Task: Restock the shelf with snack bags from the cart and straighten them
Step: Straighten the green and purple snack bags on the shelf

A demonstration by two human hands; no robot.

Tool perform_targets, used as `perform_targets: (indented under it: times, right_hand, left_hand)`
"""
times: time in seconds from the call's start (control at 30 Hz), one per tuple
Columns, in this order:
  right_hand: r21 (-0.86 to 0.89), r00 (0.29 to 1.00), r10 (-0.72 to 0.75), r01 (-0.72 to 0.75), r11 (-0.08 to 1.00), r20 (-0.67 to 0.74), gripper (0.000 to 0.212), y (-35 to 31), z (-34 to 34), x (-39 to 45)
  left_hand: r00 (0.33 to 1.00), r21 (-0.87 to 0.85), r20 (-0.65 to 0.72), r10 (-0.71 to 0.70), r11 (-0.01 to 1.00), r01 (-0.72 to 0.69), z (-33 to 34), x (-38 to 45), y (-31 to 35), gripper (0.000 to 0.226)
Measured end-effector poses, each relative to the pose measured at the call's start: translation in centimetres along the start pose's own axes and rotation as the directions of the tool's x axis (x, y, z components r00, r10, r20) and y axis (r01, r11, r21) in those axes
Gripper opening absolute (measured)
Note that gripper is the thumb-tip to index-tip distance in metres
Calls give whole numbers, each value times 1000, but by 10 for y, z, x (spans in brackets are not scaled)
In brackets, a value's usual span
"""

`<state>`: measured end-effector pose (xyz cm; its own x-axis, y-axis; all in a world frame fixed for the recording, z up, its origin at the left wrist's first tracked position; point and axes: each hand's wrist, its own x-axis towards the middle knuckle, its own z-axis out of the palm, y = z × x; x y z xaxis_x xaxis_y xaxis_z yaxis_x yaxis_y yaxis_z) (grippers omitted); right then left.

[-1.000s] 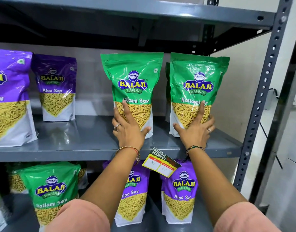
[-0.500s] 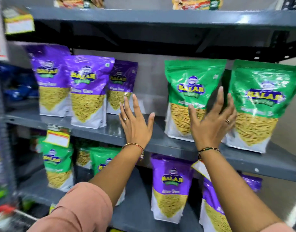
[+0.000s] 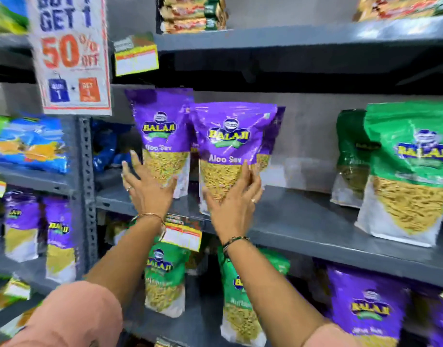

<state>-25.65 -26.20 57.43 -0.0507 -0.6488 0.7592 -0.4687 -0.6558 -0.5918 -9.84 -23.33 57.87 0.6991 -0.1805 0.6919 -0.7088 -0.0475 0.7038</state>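
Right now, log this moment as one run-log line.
stage: straightening | left hand: on left Aloo Sev bag | right hand: on front Aloo Sev bag | shelf: middle

Grey shelf [image 3: 303, 221]; purple bags [image 3: 230, 151], green bags [image 3: 410, 176] upright.

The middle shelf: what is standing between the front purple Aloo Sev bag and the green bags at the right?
Nothing. In the head view, the shelf is bare between the purple bag and green bags.
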Motion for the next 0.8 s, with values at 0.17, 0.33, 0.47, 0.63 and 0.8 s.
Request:
perform_targets:
  times: [0.17, 0.33, 0.47, 0.63, 0.8]
  right_hand:
    - [-205, 995, 104, -99, 974, 10, 123, 6, 31, 1]
    - [-213, 990, 138, -142, 967, -33, 124, 12, 39, 13]
    - [-264, 987, 158, -159, 951, -24, 123, 18, 43, 21]
    - [-287, 987, 156, -163, 944, -46, 123, 23, 44, 27]
    - [-301, 981, 195, -191, 934, -17, 124, 26, 46, 33]
  left_hand:
    - [971, -49, 234, -46, 997, 59, 20, 29, -30, 129]
    - [964, 13, 264, -38, 999, 36, 31, 28, -37, 122]
    - [972, 66, 234, -36, 998, 21, 32, 25, -38, 115]
    - [970, 81, 241, -37, 997, 18, 32, 27, -40, 113]
    - [967, 111, 251, -54, 993, 27, 34, 26, -43, 113]
